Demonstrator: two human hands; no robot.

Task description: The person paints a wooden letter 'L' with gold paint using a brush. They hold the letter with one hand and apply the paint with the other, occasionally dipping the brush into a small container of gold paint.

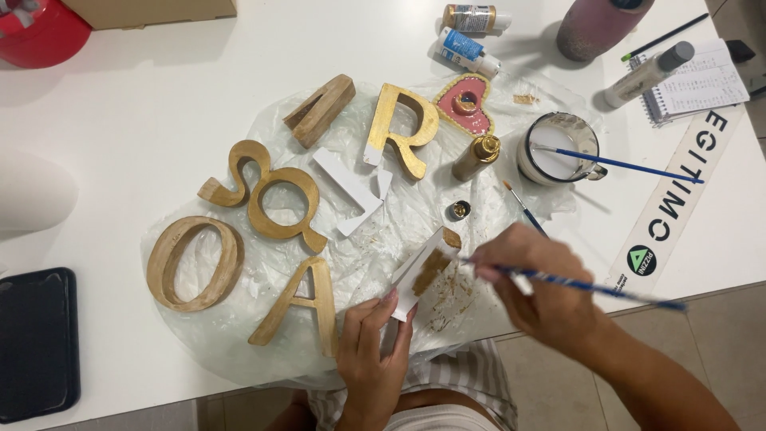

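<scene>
The table (159, 96) is white, the plastic sheet (239, 335) on it clear and milky. Most wooden letters (283, 203) are gold; one flat letter (347, 190) is white. The piece (421, 271) in the left hand (371, 359) is white, partly streaked gold. The brush (574, 283) in the right hand (538, 287) is blue with pale stripes. The heart (464, 104) is pink, rimmed in gold. The phone (36, 343) is black, the bowl (36, 32) red, the shorts (455, 375) striped beige and white.
</scene>
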